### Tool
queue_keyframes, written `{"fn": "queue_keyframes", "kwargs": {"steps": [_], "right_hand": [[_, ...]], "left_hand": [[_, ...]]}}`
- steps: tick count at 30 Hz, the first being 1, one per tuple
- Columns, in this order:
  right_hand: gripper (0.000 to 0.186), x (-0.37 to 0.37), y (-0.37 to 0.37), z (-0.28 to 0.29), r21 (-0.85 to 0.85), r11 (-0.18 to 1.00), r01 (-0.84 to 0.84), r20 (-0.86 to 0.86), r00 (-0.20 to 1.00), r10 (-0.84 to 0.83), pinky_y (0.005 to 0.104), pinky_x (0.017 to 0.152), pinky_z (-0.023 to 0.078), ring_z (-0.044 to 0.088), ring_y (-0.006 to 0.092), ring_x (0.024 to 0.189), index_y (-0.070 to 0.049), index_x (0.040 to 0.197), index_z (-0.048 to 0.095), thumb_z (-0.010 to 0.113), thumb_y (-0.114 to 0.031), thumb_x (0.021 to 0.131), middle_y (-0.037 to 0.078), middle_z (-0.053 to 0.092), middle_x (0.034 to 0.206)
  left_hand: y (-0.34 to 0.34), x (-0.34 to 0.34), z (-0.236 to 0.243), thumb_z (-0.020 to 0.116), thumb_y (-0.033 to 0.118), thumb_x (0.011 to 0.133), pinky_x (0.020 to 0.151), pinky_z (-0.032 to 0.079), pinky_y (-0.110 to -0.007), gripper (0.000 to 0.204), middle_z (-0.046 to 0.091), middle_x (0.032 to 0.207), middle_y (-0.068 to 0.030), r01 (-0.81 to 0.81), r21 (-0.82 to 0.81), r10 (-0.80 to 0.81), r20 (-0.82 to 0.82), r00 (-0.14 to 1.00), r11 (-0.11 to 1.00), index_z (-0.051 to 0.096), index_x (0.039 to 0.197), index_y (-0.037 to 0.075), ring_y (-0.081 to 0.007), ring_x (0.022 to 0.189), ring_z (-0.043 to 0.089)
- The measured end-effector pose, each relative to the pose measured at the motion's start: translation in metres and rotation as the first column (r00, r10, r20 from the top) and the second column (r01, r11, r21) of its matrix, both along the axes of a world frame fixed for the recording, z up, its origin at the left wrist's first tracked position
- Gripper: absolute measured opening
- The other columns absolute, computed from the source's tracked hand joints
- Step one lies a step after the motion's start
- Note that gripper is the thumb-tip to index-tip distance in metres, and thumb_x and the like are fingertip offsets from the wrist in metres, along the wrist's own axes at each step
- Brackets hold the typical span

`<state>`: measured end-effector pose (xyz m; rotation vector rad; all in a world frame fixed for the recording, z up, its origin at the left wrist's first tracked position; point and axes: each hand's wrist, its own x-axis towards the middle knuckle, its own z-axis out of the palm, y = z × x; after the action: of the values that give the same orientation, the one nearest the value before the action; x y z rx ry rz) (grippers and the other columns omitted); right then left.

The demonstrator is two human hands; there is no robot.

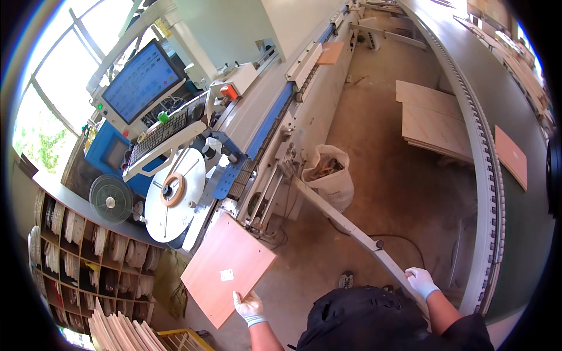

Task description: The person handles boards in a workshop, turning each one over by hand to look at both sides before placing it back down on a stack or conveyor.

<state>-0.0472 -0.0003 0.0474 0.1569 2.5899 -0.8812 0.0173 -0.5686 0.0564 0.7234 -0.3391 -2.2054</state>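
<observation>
A square reddish wood-grain panel with a small white label and small holes is held at its near right edge by my left hand, in a white glove. The thumb lies on top and the fingers are mostly hidden beneath. The panel's far corner reaches the infeed end of a long edge-banding machine. My right hand, also gloved in white, is closed over a grey metal bar that slants out from the machine toward me.
A monitor and keyboard stand above a white reel disc. Lower left is a rack of edging rolls beside upright boards. A sack of scraps and stacked panels lie ahead; a conveyor carries another panel.
</observation>
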Motion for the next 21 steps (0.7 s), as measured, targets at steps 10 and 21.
{"fn": "queue_keyframes", "kwargs": {"steps": [10,21], "right_hand": [[0.025,0.03,-0.001,-0.053,-0.051,0.968,0.245,0.164,0.958,-0.234,0.0375,0.083,0.049,0.065,0.0323,0.092,-0.004,0.1,0.068,0.057,-0.021,0.084,0.017,0.068,0.096],[0.022,0.088,-0.003,-0.093,-0.125,0.916,0.381,0.233,0.909,-0.347,0.0315,0.071,0.049,0.063,0.0179,0.073,-0.003,0.093,0.067,0.053,-0.017,0.083,0.009,0.067,0.079]], "left_hand": [[0.004,-0.059,0.008,0.062,0.044,0.088,0.096,0.044,-0.037,0.054,0.051,0.134,-0.0042,0.428,0.19,-0.465,0.256,0.847,0.884,0.052,0.127,0.009,-0.0242,0.122,0.048],[0.027,-0.098,0.026,0.066,0.05,0.083,0.092,0.045,-0.037,0.044,0.051,0.128,0.002,0.424,0.236,-0.486,0.407,0.773,0.874,0.054,0.115,0.022,-0.024,0.124,0.045]]}}
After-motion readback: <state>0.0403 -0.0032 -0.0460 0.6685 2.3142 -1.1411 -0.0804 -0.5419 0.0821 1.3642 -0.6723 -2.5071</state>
